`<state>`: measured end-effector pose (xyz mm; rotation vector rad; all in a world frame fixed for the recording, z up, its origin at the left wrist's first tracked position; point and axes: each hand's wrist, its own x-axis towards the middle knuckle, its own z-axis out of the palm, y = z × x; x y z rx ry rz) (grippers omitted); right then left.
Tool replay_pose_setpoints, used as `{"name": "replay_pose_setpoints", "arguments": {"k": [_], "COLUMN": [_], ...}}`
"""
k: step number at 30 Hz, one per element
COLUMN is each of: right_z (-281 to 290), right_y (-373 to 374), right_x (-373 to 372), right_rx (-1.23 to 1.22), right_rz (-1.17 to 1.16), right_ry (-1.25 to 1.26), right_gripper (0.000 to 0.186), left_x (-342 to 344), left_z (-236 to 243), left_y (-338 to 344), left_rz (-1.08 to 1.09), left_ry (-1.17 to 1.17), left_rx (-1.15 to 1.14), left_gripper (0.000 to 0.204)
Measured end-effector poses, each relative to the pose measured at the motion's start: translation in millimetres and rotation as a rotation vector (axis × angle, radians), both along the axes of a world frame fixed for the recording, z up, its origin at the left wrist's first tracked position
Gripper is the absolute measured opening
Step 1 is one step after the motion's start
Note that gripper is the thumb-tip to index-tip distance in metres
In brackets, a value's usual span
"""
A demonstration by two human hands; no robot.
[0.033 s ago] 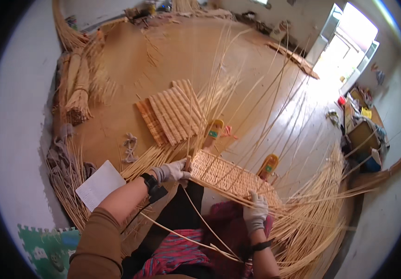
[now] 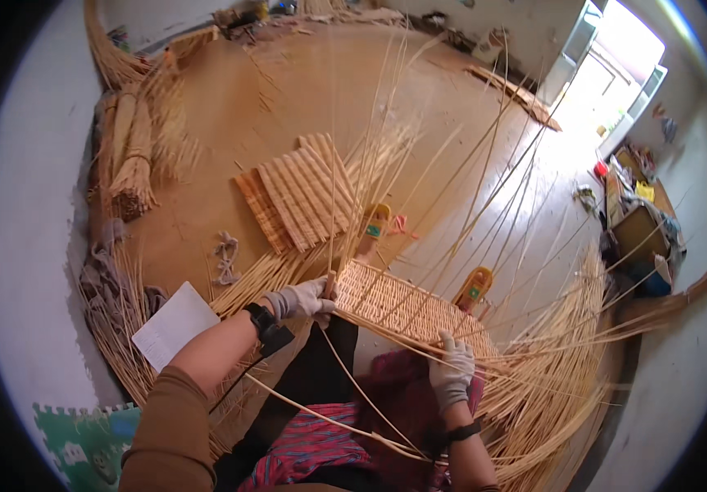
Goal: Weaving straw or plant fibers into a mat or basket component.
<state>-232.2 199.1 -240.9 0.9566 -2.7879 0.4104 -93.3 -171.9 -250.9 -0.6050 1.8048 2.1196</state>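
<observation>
A rectangular panel of tightly woven pale wicker (image 2: 402,302) lies tilted across my lap, with long thin wicker rods (image 2: 484,189) fanning up and away from it. My left hand (image 2: 308,298), in a pale glove, is closed around the panel's left corner beside a short upright stick (image 2: 331,284). On the near edge, toward the right, my gloved right hand (image 2: 452,366) is closed, fingertips over the rim and the strands running along it. Its palm side is hidden. A loose rod (image 2: 320,416) crosses my lap below the panel.
Loose wicker rods (image 2: 546,385) spread over the floor at right. Ribbed woven mats (image 2: 300,197) lie ahead, near yellow slippers (image 2: 476,287). A white sheet (image 2: 175,326) sits by my left forearm. Tied bundles (image 2: 134,164) stand along the left wall; a cluttered low table (image 2: 642,230) is at right.
Both hands keep their hold on the panel. The view has shifted very slightly, and the long rods beyond the panel have swayed a little.
</observation>
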Motion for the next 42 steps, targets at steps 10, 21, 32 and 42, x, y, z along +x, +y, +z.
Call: {"name": "replay_pose_setpoints", "arguments": {"k": [10,21,32,42], "right_z": [125.5,109.7,25.6,92.7], "right_y": [-82.2,-124.9,-73.1,-243.9], "right_x": [77.5,36.9,19.7,-46.2], "right_rx": [-0.207,0.097,-1.198,-0.463], "right_rz": [0.671,0.342,-0.303,0.500], "right_ry": [-0.211,-0.372,-0.860,-0.186], "right_gripper": [0.045,0.017,0.050,0.086], "left_x": [-5.1,-8.6,-8.8,-18.4], "left_z": [16.2,8.1,10.1,0.6], "left_y": [20.8,11.8,13.6,29.8], "left_rz": [-0.016,-0.007,-0.047,0.073], "left_ry": [0.022,0.048,0.028,0.072], "left_rx": [-0.029,0.116,0.115,0.035], "left_gripper": [0.020,0.022,0.021,0.017]}}
